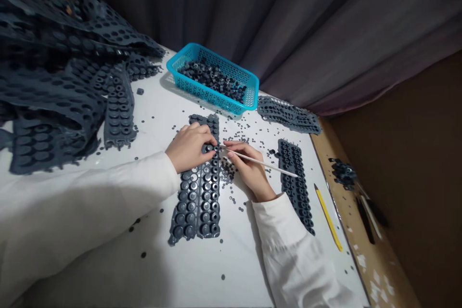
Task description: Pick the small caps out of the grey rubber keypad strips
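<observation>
A long dark rubber strip (198, 202) of moulded round parts lies on the white table (202, 274) in front of me. My left hand (190, 146) rests on its upper half, fingers curled and pressing on one round part. My right hand (249, 166) is closed on a thin white stick (269, 165), whose tip meets the strip beside my left fingertips. Small dark punched rings and discs (231, 173) lie scattered around both hands.
A blue basket (252, 87) holding several loose dark rings stands at the back. A big heap of dark rubber sheets (61, 82) fills the left. Two more strips (296, 178) (288, 114) lie right. A yellow pencil (328, 217) and dark tools (368, 216) lie near the right edge.
</observation>
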`<state>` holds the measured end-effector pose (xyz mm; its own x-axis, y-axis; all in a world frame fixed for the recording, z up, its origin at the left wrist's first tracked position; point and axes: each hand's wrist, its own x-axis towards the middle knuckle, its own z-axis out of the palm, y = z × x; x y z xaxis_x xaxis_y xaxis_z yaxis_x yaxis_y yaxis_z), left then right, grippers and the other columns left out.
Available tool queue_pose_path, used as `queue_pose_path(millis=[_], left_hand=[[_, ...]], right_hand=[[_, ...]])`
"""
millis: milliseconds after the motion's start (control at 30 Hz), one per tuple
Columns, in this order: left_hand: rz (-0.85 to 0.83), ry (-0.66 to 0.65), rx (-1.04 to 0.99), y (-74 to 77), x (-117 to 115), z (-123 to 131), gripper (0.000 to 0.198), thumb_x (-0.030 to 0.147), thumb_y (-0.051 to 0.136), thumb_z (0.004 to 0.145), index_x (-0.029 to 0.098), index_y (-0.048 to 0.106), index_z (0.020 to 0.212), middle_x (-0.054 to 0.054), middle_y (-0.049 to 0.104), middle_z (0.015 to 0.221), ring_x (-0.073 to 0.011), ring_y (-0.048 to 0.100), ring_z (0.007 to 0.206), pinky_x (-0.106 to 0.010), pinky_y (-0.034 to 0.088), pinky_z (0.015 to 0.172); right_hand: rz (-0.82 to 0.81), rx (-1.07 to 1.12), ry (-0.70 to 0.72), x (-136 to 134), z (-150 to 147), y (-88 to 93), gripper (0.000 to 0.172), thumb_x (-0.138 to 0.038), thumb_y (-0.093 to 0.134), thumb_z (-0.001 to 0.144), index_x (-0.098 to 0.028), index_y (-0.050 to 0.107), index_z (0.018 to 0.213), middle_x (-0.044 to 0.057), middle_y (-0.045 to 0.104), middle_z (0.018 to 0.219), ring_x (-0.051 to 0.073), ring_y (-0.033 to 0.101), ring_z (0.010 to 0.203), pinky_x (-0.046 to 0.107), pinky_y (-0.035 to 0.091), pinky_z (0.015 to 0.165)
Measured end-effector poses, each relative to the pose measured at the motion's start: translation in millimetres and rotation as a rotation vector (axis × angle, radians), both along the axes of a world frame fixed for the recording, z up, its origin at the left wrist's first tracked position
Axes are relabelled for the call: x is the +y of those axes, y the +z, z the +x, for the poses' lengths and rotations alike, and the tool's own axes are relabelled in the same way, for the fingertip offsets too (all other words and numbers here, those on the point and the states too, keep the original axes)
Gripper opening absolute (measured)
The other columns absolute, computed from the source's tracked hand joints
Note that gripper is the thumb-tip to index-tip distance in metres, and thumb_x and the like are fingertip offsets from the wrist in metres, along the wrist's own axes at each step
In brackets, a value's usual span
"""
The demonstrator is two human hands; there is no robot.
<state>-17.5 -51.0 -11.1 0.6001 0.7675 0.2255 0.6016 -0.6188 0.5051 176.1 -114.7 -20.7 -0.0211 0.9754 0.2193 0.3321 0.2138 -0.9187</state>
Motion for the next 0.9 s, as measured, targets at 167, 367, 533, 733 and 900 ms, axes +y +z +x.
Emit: queue_pose_path(millis=[167,367,533,733,900], left_hand=[[0.022,-0.028,-0.002,-1.8,0.8,-1.0,0.017,0.029,0.063,0.082,0.023,0.073,0.094,-0.004,0.065,0.089,-0.0245,0.053,0.091,-0.037,0.039,0.08],[0.042,-0.04,0.005,-2.6,1.0,-1.0,0.015,0.028,0.063,0.084,0.021,0.074,0.091,-0.004,0.065,0.088,-0.0246,0.053,0.089,-0.037,0.038,0.077],[0.035,-0.044,0.01,-2.7,0.6,-0.6,0.014,0.028,0.062,0.086,0.02,0.073,0.089,-0.004,0.065,0.088,-0.0238,0.052,0.087,-0.036,0.038,0.076],[0.054,-0.01,0.014,-6.1,-0.9,0.6,0.013,0.03,0.063,0.086,0.02,0.07,0.09,-0.005,0.065,0.09,-0.0249,0.052,0.09,-0.036,0.037,0.077],[0.117,-0.009,0.049,-4.5,-2.8,0.5,0.015,0.03,0.061,0.087,0.021,0.068,0.095,-0.005,0.064,0.092,-0.0259,0.053,0.092,-0.037,0.038,0.077]], right_hand=[[0.036,-0.063,0.025,-0.2,0.3,1.2,0.008,-0.032,0.068,0.084,-0.024,0.069,0.083,0.006,0.073,0.103,0.021,0.068,0.1,0.038,0.052,0.089],[-0.005,-0.046,0.095,0.9,-0.4,2.7,0.008,-0.032,0.066,0.085,-0.024,0.068,0.087,0.006,0.073,0.109,0.021,0.068,0.104,0.038,0.052,0.093],[-0.048,-0.029,0.14,2.5,0.8,1.9,0.01,-0.033,0.064,0.087,-0.023,0.066,0.089,0.007,0.072,0.113,0.021,0.067,0.108,0.038,0.051,0.094],[-0.073,0.029,0.102,2.5,0.7,2.2,0.013,-0.035,0.066,0.086,-0.023,0.065,0.087,0.006,0.073,0.111,0.021,0.068,0.104,0.036,0.051,0.09],[-0.08,0.041,0.08,2.4,-0.1,2.4,0.014,-0.035,0.066,0.085,-0.022,0.065,0.086,0.007,0.074,0.108,0.021,0.068,0.102,0.036,0.052,0.089]])
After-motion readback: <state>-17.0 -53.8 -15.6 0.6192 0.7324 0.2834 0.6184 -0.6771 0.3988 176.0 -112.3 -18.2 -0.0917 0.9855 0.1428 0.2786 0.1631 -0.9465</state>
